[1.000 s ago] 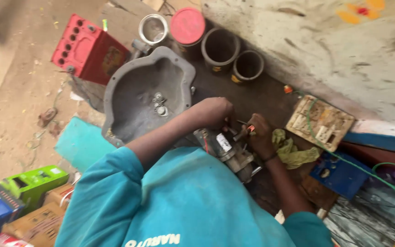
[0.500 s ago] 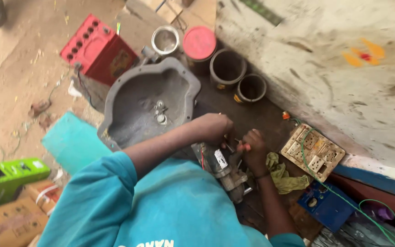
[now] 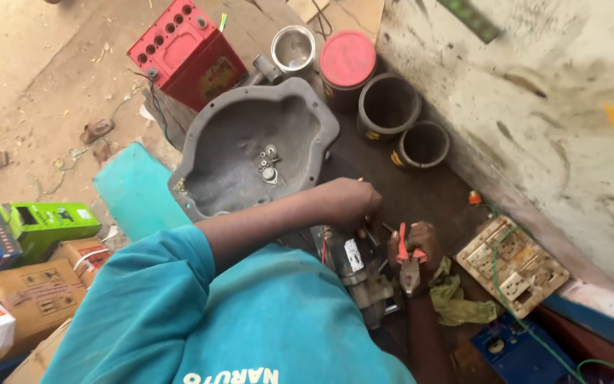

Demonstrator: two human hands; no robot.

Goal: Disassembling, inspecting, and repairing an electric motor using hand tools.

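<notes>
Small motor unit (image 3: pixel 358 274): grey metal, greasy, white label on side, lying on dark bench below hands. Left hand (image 3: pixel 353 203) closed on its top. Right hand (image 3: pixel 421 245) clamped on red-handled pliers (image 3: pixel 408 264), jaws pointing down beside unit. Grey cast cover (image 3: pixel 250 153) upturned beyond; washers (image 3: pixel 268 163) and small nuts inside. Two open tins (image 3: pixel 403 124) farther back; contents not discernible.

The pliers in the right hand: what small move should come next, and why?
Probably bring the pliers in the right hand over to the motor. Their nose points down beside it, gripping nothing, while the left hand already rests on its top.
</notes>
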